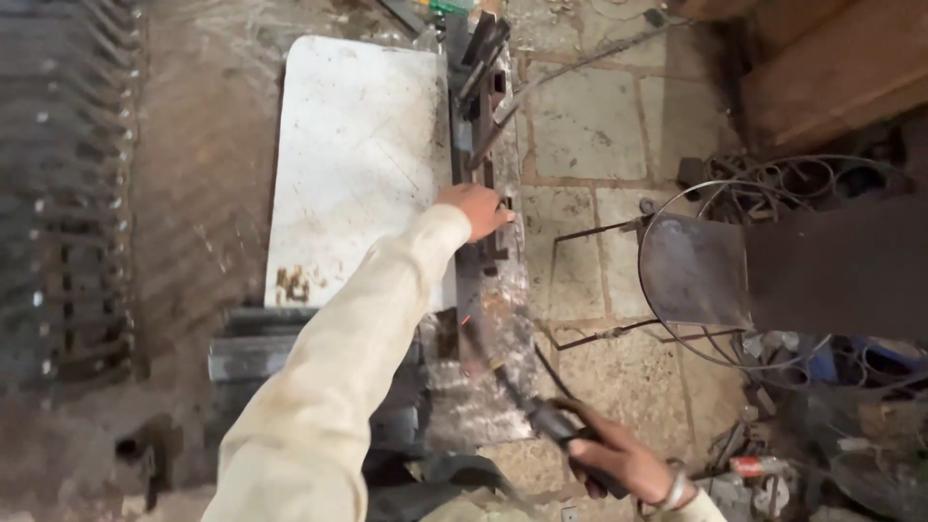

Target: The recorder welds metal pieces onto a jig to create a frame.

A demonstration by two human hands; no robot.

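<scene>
The left hand (476, 209) is pressing flat on the steel bar (483, 184), steadying it. The right hand (619, 459) is gripping the welding holder (556, 425) closed, rod tip nearing the bar; next calls for a steady touch at the joint.

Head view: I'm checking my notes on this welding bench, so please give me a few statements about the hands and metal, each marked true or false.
1. The left hand rests on the dark steel bars beside the pale metal sheet. True.
2. The right hand is empty. False: it grips a dark welding electrode holder.
3. The left arm wears a light long sleeve. True.
4. The floor is wooden planks. False: it is stone paving.
</scene>
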